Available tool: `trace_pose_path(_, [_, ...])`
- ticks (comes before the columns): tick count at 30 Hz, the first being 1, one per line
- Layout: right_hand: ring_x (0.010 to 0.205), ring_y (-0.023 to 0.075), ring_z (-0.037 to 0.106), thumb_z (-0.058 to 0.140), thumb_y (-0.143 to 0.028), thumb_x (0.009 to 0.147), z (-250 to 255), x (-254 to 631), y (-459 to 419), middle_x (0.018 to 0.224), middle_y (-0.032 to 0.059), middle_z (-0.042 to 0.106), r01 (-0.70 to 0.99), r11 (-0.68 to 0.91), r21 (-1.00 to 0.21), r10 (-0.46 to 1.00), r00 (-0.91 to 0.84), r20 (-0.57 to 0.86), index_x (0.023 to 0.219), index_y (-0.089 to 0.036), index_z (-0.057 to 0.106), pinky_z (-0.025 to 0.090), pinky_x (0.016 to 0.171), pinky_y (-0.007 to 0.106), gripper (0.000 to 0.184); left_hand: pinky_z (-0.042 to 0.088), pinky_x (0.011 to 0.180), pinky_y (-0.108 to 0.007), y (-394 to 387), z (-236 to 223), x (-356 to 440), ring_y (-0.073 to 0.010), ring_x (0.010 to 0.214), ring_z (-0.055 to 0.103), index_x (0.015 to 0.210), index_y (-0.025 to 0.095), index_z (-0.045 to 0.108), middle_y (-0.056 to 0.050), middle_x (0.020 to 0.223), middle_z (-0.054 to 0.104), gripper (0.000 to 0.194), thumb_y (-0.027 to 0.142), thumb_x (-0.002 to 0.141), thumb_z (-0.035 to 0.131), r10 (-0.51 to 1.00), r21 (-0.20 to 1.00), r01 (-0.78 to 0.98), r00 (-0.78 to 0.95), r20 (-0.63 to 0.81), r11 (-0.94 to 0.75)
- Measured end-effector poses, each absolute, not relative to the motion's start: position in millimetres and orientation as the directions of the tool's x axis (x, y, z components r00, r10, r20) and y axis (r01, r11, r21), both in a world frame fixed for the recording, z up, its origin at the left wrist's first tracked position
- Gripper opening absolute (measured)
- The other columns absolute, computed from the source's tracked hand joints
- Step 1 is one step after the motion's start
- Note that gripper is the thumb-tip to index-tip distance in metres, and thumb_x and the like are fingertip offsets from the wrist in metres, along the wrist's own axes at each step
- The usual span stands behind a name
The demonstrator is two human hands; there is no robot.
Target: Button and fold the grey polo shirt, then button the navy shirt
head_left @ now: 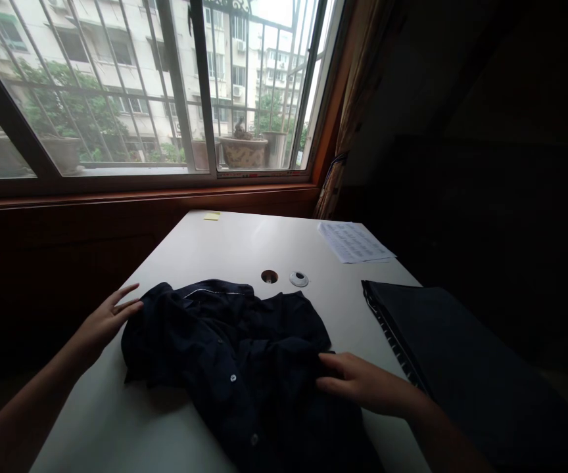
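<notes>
A crumpled dark navy shirt [235,355] with small white buttons lies on the white table [244,243]. My left hand [106,318] rests at the shirt's left edge, fingers stretched out and touching the cloth. My right hand [357,381] lies flat on the shirt's right side, fingers extended toward the left and pressing on the fabric. Neither hand grips anything.
A dark folded item [461,368] with a pale striped edge lies on the table's right side. A printed sheet [353,241] sits at the far right, a yellow sticky note [212,216] at the far edge. A cable hole [269,276] and its round cap [298,279] lie behind the shirt. A barred window is beyond.
</notes>
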State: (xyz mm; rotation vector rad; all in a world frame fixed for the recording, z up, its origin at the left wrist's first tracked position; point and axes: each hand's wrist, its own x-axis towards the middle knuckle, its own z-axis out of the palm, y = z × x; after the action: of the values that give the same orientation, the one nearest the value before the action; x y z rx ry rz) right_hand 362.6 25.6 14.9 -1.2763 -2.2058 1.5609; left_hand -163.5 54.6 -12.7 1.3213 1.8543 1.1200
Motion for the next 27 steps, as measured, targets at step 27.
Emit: trace_pose_path(27, [0.089,0.0199,0.066,0.061,-0.028,0.094,-7.7,403.5,112.5,0.104,0.0079,0.071,0.950,0.254,-0.183,0.958,-0.222,0.181,0.097,-0.020,0.072,0.053,0.077,0.031,0.014,0.054,0.092,-0.043,-20.7,-59.7,-54.3,-0.0278,0.112,0.061,0.125,0.031,0.063,-0.006,0.127,0.064,0.035,0.017,0.094,0.054,0.817,0.235,0.783,0.551,0.171,-0.576])
